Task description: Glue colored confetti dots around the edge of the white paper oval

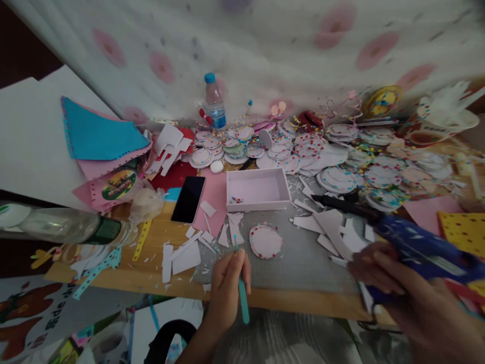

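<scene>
My left hand (226,285) is closed around a thin teal stick tool (242,298), held upright at the table's near edge. Just beyond its tip lies a round white foam disc (265,241) with coloured dots, on a grey mat (303,258). At the right, my right hand (394,288), blurred by motion, grips a blue glue gun (420,245) whose black nozzle points left over white paper scraps (333,227).
A white shallow box (257,189) sits behind the disc, a black phone (188,199) to its left. Several decorated discs (341,162) crowd the back, with a water bottle (214,101), blue and pink sheets (102,136), and a lying bottle (64,225) at left.
</scene>
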`<state>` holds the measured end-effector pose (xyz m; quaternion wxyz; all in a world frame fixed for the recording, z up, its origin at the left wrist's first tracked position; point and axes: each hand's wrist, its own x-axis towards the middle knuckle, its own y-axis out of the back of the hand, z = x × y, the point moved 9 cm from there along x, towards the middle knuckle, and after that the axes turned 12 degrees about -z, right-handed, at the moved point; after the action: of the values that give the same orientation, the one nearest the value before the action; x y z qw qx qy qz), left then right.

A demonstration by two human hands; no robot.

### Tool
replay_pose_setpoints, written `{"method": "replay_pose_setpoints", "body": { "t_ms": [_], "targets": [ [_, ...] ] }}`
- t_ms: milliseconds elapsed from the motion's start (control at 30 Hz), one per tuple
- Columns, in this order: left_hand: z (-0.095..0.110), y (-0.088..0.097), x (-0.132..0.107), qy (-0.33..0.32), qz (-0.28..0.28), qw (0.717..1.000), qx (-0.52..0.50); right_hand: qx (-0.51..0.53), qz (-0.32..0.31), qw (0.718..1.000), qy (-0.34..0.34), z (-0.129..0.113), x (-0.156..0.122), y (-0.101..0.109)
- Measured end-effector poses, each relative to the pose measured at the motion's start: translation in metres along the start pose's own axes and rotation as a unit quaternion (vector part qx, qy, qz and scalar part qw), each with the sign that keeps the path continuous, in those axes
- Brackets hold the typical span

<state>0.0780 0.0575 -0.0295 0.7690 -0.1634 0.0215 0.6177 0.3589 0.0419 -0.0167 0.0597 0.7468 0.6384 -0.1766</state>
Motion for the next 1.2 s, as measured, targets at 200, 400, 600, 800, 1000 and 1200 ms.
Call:
{"method": "replay_pose_setpoints", "body": {
  "t_ms": [200,400,600,800,1000,1200],
  "targets": [
    [0.014,-0.011,0.005,-0.031,-0.008,0.996,-0.079,0.219,-0.214,0.941,-0.145,0.021,0.008,-0.113],
    [0.009,-0.019,0.010,0.014,-0.025,0.992,-0.122,0.212,-0.259,0.924,-0.185,0.033,0.002,-0.136],
    [0.004,-0.020,0.016,0.038,0.001,0.989,-0.140,0.202,-0.260,0.925,-0.190,0.041,0.000,-0.138],
    [-0.003,-0.023,0.015,0.071,-0.004,0.987,-0.143,0.215,-0.250,0.922,-0.200,0.041,0.002,-0.141],
    [-0.001,-0.022,0.014,0.078,-0.034,0.989,-0.124,0.184,-0.257,0.926,-0.207,0.044,0.004,-0.136],
    [0.008,-0.018,0.014,0.067,-0.025,0.994,-0.088,0.136,-0.261,0.935,-0.196,0.046,0.004,-0.131]
  ]
}}
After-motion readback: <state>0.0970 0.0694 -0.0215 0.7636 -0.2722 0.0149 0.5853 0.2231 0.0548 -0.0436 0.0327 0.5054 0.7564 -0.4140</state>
